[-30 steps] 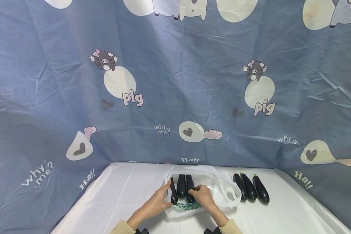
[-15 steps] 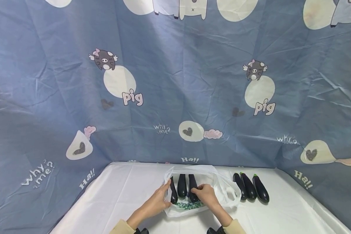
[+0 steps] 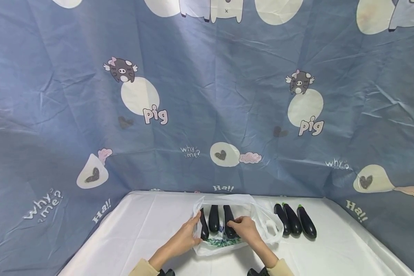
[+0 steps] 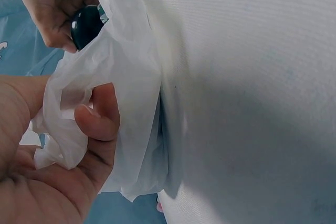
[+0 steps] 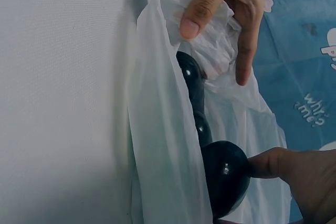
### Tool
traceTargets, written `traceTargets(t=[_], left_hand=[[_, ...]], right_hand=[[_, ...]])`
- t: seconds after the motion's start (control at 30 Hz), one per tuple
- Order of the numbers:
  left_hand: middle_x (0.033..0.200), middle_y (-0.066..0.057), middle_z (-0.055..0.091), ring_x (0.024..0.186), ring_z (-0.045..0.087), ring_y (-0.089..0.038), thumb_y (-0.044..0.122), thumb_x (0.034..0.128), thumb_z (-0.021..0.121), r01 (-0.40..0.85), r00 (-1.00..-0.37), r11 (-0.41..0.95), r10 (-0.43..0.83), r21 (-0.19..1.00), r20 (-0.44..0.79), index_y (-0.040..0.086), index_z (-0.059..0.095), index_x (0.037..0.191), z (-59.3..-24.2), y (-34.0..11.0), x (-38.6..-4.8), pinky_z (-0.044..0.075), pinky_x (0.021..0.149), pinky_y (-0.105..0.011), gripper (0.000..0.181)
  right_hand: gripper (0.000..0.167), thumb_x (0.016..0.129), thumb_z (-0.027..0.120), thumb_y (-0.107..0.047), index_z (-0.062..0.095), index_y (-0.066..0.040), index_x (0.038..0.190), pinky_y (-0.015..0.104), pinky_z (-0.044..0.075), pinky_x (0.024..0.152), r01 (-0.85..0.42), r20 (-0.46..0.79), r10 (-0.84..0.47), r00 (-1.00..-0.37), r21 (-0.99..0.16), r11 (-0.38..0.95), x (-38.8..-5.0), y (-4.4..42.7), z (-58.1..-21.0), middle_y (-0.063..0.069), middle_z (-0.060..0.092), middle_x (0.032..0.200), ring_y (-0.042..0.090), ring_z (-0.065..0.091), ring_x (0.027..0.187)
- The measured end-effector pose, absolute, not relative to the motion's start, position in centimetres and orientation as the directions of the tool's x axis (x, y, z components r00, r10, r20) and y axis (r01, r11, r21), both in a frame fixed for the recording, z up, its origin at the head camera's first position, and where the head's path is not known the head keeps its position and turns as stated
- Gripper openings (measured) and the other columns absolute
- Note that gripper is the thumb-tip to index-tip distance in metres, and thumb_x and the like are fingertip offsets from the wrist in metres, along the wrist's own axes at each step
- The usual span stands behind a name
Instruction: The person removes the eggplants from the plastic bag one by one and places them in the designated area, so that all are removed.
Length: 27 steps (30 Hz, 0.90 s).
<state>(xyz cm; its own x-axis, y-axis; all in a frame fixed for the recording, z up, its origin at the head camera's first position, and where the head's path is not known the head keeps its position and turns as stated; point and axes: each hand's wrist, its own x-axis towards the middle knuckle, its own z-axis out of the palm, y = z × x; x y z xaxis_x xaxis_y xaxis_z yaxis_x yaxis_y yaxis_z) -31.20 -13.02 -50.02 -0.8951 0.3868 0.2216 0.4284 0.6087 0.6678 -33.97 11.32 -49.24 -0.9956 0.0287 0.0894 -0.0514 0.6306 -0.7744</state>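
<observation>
A white plastic bag (image 3: 262, 226) lies with its mouth spread on the table, several dark eggplants inside. My left hand (image 3: 184, 237) grips the bag's left edge; in the left wrist view the fingers of this hand (image 4: 58, 156) curl round the plastic. Inside the bag, my right hand (image 3: 246, 232) holds the rightmost eggplant (image 3: 229, 218) between thumb and fingers. In the right wrist view the thumb of my right hand (image 5: 310, 182) presses on that eggplant's rounded end (image 5: 226, 177). Two other eggplants, one in the middle (image 3: 214, 218) and one at the left (image 3: 204, 227), lie beside it.
Three more eggplants lie side by side on the white table (image 3: 338, 245) to the right of the bag, the outermost (image 3: 307, 223) a little apart from the others. A blue patterned cloth (image 3: 200, 96) hangs behind and around the table.
My right hand has shifted slightly to the right with the eggplant, and the gap between it and the middle eggplant has widened. My left hand has stayed on the bag's edge.
</observation>
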Motion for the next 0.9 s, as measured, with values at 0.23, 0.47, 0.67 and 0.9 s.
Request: traceTargets(t=[0.23, 0.47, 0.67, 0.9], left_hand=[[0.154, -0.027, 0.026, 0.141, 0.027, -0.046, 0.006, 0.0759, 0.072, 0.436, -0.891, 0.603, 0.393, 0.668, 0.227, -0.009, 0.021, 0.149, -50.1, -13.1, -31.4, 0.026, 0.113, -0.058, 0.091], [0.153, -0.029, 0.028, 0.140, 0.028, -0.046, 0.006, 0.0757, 0.073, 0.433, -0.892, 0.599, 0.396, 0.674, 0.221, -0.009, 0.021, 0.149, -50.1, -13.0, -31.4, 0.027, 0.112, -0.059, 0.091], [0.153, -0.029, 0.027, 0.140, 0.028, -0.046, 0.005, 0.0753, 0.072, 0.422, -0.896, 0.594, 0.390, 0.685, 0.214, -0.008, 0.021, 0.149, -49.9, -13.0, -31.3, 0.027, 0.112, -0.059, 0.091], [0.153, -0.030, 0.027, 0.140, 0.028, -0.047, 0.005, 0.0734, 0.073, 0.429, -0.892, 0.582, 0.393, 0.691, 0.223, -0.010, 0.022, 0.148, -50.0, -12.9, -31.3, 0.027, 0.112, -0.059, 0.092]], right_hand=[[0.035, 0.077, 0.072, -0.031, 0.071, 0.002, 0.090, 0.036, 0.054, 0.065, -0.058, 0.095, 0.024, -0.995, -0.768, 0.638, -33.6, 11.8, -48.6, 0.011, 0.072, 0.085, 0.021, 0.066, 0.076], [0.034, 0.078, 0.071, -0.031, 0.071, 0.001, 0.090, 0.038, 0.055, 0.067, -0.065, 0.088, 0.003, -0.996, -0.754, 0.654, -33.1, 12.5, -48.2, 0.010, 0.071, 0.085, 0.022, 0.066, 0.077], [0.033, 0.077, 0.070, -0.030, 0.071, 0.001, 0.091, 0.038, 0.055, 0.067, -0.093, 0.099, -0.028, -0.995, -0.745, 0.661, -32.5, 12.6, -48.0, 0.009, 0.072, 0.086, 0.022, 0.067, 0.079], [0.029, 0.075, 0.069, -0.026, 0.072, -0.001, 0.087, 0.032, 0.054, 0.063, -0.129, 0.131, -0.047, -0.990, -0.736, 0.665, -31.7, 12.6, -47.9, 0.006, 0.072, 0.082, 0.016, 0.064, 0.075]])
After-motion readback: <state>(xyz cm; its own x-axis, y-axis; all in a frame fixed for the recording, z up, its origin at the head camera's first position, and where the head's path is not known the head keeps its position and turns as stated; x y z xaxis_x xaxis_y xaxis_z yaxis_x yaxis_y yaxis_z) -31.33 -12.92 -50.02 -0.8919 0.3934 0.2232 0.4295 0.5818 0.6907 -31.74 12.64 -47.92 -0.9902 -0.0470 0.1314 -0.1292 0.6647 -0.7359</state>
